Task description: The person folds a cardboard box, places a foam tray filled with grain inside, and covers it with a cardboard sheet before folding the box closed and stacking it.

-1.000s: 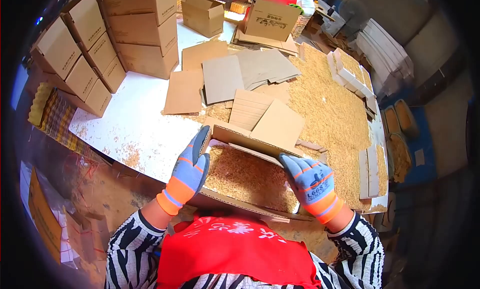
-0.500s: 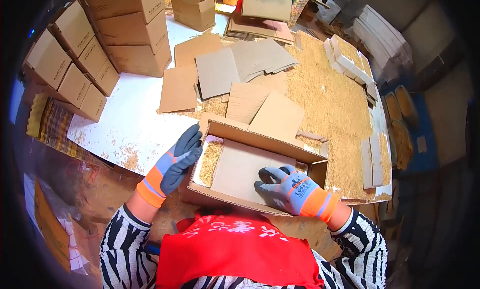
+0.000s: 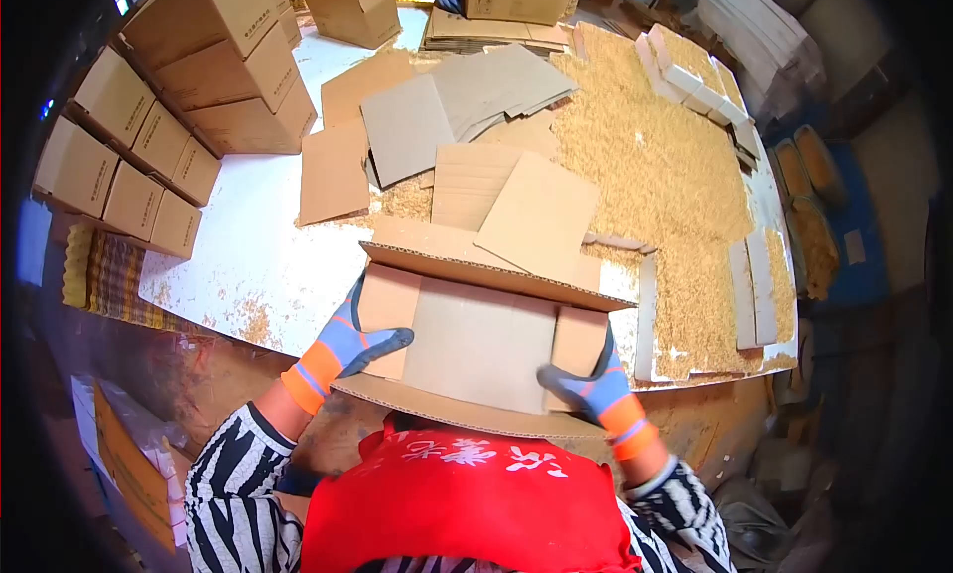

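Head: hands [image 3: 375, 345] [image 3: 594, 384] clasp box [image 3: 467, 399] ends at table [image 3: 243, 240] edge

A white bench [image 3: 223, 260], strewn with pale shreds [image 3: 645, 156] and card.
Stacked boxes [image 3: 243, 86] stood along its left side, with an open box [image 3: 352, 15] toward the far end beside a pile of flat card [image 3: 496, 34]. Brown sheets [image 3: 333, 176] and gray sheets [image 3: 407, 131] overlapped loosely across the middle. The shreds spread thickly over the right half, where white trays [image 3: 700, 91] sat near the far right edge and white strips [image 3: 752, 290] nearer the front. Thinner scraps [image 3: 255, 320] dotted the bare left surface.
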A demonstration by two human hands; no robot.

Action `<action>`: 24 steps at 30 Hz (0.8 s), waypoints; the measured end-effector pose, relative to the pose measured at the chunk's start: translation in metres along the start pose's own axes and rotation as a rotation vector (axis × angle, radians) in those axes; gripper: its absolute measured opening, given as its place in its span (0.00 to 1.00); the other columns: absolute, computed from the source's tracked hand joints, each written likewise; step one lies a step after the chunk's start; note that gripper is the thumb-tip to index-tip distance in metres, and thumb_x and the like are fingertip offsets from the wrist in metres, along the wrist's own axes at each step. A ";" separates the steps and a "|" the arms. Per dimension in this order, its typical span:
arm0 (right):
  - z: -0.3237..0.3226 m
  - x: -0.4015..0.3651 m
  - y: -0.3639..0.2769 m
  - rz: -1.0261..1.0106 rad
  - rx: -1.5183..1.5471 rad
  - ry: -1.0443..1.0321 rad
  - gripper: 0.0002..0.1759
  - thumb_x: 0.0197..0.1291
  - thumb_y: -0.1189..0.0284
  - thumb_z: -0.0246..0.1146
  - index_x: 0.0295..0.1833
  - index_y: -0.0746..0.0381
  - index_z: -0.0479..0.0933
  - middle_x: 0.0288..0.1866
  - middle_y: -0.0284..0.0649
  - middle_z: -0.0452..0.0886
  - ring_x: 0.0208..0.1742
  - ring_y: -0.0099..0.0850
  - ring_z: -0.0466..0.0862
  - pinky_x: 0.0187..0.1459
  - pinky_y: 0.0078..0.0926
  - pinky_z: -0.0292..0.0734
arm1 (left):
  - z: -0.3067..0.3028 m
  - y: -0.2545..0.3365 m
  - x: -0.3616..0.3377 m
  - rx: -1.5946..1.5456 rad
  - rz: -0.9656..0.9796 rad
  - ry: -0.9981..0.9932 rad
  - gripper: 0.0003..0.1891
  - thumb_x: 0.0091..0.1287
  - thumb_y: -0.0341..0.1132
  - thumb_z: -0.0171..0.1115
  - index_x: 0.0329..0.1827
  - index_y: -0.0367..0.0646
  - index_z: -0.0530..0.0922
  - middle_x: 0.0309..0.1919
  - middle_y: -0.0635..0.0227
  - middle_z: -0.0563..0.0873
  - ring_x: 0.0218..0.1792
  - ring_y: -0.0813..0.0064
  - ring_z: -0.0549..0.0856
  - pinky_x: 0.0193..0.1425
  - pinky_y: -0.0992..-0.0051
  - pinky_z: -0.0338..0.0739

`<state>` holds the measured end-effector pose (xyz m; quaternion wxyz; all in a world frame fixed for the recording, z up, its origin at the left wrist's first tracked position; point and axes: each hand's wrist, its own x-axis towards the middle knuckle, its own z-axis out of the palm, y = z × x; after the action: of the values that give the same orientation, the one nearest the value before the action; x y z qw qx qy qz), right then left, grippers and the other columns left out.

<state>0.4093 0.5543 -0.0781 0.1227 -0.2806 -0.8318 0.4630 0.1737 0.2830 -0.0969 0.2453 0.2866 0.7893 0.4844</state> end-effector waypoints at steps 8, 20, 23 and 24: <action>-0.011 0.006 -0.010 0.164 0.362 -0.067 0.44 0.43 0.73 0.77 0.65 0.67 0.62 0.52 0.44 0.78 0.50 0.30 0.79 0.51 0.28 0.78 | -0.005 0.020 -0.027 -0.765 -0.174 0.036 0.31 0.70 0.38 0.55 0.73 0.36 0.58 0.65 0.56 0.71 0.66 0.65 0.71 0.71 0.68 0.62; 0.057 0.040 -0.121 0.045 0.548 -0.215 0.44 0.45 0.81 0.71 0.69 0.63 0.59 0.51 0.42 0.77 0.47 0.30 0.80 0.45 0.27 0.81 | -0.020 -0.105 -0.062 -1.069 -0.113 0.476 0.23 0.76 0.40 0.38 0.68 0.37 0.66 0.65 0.61 0.72 0.65 0.66 0.71 0.71 0.70 0.63; 0.150 0.077 -0.167 0.060 0.527 -0.361 0.47 0.47 0.80 0.74 0.70 0.64 0.54 0.51 0.43 0.78 0.46 0.31 0.81 0.46 0.29 0.81 | -0.136 -0.165 -0.085 -1.060 -0.069 0.818 0.23 0.76 0.41 0.38 0.68 0.37 0.67 0.64 0.61 0.73 0.64 0.66 0.72 0.70 0.70 0.64; 0.185 0.087 -0.179 0.059 0.565 -0.429 0.48 0.48 0.79 0.74 0.71 0.64 0.52 0.50 0.43 0.78 0.45 0.30 0.81 0.46 0.28 0.81 | -0.171 -0.195 -0.090 -1.064 -0.054 0.920 0.23 0.76 0.42 0.38 0.67 0.37 0.67 0.64 0.61 0.74 0.63 0.66 0.73 0.70 0.70 0.64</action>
<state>0.1898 0.4016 -0.0328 0.0046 -0.1561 -0.6693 0.7264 0.0828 0.0426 -0.1937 0.0056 -0.1259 0.4756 0.8706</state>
